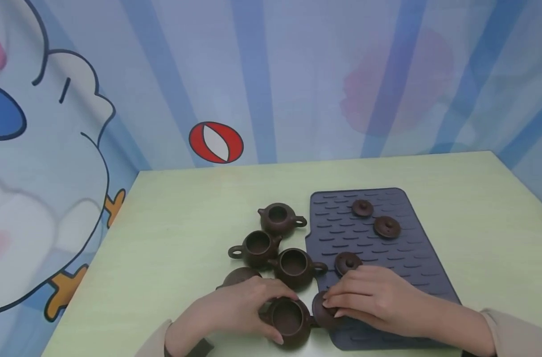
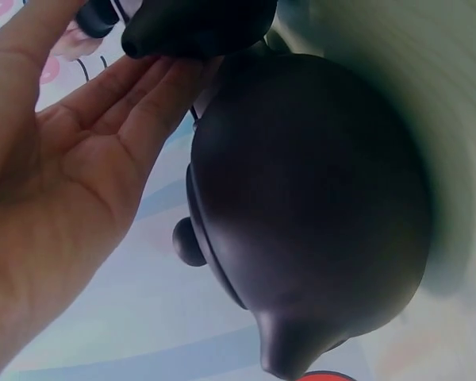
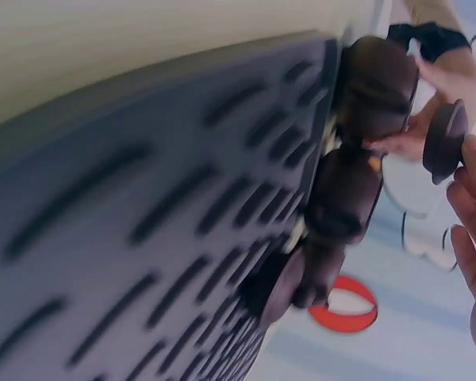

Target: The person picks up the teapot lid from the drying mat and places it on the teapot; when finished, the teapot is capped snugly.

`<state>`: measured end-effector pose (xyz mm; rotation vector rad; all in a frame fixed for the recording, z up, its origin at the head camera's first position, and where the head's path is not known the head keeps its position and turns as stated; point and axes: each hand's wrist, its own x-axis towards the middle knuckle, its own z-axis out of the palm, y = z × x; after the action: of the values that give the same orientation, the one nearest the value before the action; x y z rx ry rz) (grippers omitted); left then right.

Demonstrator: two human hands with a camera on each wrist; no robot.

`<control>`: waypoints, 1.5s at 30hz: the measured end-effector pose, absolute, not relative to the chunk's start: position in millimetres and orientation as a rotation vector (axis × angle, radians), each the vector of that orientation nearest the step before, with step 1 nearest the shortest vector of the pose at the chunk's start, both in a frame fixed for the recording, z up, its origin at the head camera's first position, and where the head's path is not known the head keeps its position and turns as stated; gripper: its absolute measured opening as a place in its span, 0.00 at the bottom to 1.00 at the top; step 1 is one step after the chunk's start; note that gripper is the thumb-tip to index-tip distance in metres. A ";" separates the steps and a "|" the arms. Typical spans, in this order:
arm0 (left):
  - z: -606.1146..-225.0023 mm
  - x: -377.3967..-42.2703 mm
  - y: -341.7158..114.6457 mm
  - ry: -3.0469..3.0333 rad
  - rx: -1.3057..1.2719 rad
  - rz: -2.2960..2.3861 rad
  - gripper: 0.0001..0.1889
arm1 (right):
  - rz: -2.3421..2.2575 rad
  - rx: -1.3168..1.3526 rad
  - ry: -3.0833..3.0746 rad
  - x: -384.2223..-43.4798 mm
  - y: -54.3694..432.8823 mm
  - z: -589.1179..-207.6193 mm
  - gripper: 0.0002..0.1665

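My left hand (image 1: 235, 310) holds a small dark brown teapot (image 1: 304, 325) at the near side of the table, thumb and fingers spread around its body. Its top is uncovered. In my right hand (image 1: 382, 300) a round brown lid (image 3: 447, 143) is pinched by its knob, tilted, just right of that teapot and above the mat's near left corner. Partly hidden behind the left hand is another teapot (image 2: 317, 190), which wears its lid with a round knob (image 2: 190, 241). Beyond the hands stand three lidless teapots, the nearest one (image 1: 296, 270) close to the left fingertips.
A dark grey ribbed mat (image 1: 413, 277) lies on the pale green table (image 1: 164, 238). Three loose lids rest on it: two at the far end, and one lid (image 1: 347, 262) by the right fingers. A printed cartoon backdrop (image 1: 298, 74) rises behind the table.
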<state>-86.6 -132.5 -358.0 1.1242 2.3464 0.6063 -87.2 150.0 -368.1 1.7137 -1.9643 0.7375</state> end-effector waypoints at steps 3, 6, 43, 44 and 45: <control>-357.5 -85.7 -132.9 2.353 1.103 0.600 0.29 | 0.730 1.739 -1.919 -85.6 137.1 -368.1 0.11; -356.9 -85.4 -133.6 2.361 1.075 0.595 0.29 | 0.680 1.768 -1.859 -89.1 125.3 -370.8 0.11; -362.7 -90.2 -131.8 2.340 1.245 0.624 0.26 | 0.452 2.012 -1.993 -103.7 102.5 -375.6 0.21; -362.4 -89.9 -132.3 2.339 1.241 0.617 0.26 | 0.457 2.013 -2.002 -102.9 103.6 -375.3 0.22; -362.1 -89.7 -132.8 2.338 1.236 0.611 0.26 | 0.460 2.015 -2.011 -102.2 104.7 -374.8 0.24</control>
<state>-89.7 -132.8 -362.1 1.2359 2.3378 0.6109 -102.2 104.7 -374.8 2.0152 -2.0111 0.4603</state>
